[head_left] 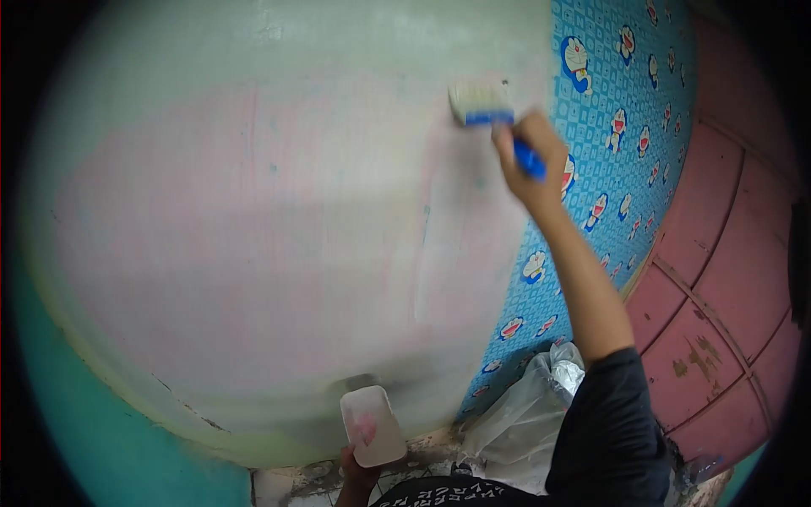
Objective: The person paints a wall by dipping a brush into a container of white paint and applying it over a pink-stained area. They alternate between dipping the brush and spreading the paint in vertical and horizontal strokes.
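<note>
A wide paint brush with a blue handle (pixel 530 159) is gripped in my right hand (pixel 534 156), its pale bristles lying against the upper right of the whitish wall (pixel 321 220). Pink shows through the wall's coating in broad patches. Low in the view, my left hand (pixel 358 467) holds a white rectangular container (pixel 372 427) by its lower left edge. Pinkish liquid or residue is visible inside it. Most of my left hand's fingers are hidden by the container.
Blue patterned wallpaper (pixel 621 118) borders the painted wall on the right, with a pink panelled surface (pixel 710 279) beyond. A clear plastic bag (pixel 524 414) rests at the wall's foot. Teal wall (pixel 110 406) lies at lower left.
</note>
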The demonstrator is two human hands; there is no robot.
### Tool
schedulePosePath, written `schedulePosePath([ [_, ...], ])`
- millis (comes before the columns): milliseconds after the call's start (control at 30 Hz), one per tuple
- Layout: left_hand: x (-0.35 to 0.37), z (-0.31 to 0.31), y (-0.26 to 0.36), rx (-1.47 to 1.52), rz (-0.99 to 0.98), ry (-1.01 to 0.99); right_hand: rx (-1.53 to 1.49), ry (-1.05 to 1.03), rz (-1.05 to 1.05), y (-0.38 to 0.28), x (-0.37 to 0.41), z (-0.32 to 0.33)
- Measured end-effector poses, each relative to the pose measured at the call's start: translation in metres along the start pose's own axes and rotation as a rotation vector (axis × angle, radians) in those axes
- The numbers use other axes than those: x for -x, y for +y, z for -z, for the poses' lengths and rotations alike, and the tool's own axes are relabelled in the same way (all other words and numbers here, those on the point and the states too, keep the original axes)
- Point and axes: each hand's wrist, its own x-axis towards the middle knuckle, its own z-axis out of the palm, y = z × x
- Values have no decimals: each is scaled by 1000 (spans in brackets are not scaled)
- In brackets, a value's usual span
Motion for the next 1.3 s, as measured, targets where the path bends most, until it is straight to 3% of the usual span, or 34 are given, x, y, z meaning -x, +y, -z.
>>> schedulePosePath([
  [100,12,-24,8,53,16,-18,-68,-144,-65,-40,93,8],
  [233,11,-11,4,87,31,-43,-295,-401,-264,-98,202,28],
  [367,7,23,-12,116,22,-49,-492,-503,-493,-93,229,31],
  [467,6,27,-13,106,32,-71,-387,-408,-407,-49,168,23],
  [533,10,16,-9,88,47,-94,-431,-264,-583,-9,109,11],
  [600,13,2,-2,53,48,-126,-363,-139,-609,9,25,8],
  [700,12,0,2,78,71,-152,-245,32,-494,25,-63,7],
  [733,11,5,2,23,55,-123,-261,97,-509,8,-79,9],
  [800,7,21,0,-87,24,-65,-387,249,-340,11,-81,-3],
  [867,7,34,-2,-200,-22,-53,35,228,-7,16,-55,-4],
  [900,8,33,-2,-175,-27,-47,-88,157,-61,14,-34,-11],
  [967,12,25,0,-49,-13,-36,-15,67,-2,-4,8,-12],
  [1000,14,20,3,51,3,-30,-55,21,-55,-11,24,-11],
  [1133,19,18,6,-14,-7,31,-295,-370,-468,-42,38,12],
  [1167,18,21,6,30,14,25,-411,-394,-569,-34,31,13],
  [1233,15,29,6,54,34,7,-396,-409,-578,-8,-3,17],
  [1300,10,39,3,18,22,-17,-378,-289,-517,22,-47,12],
])
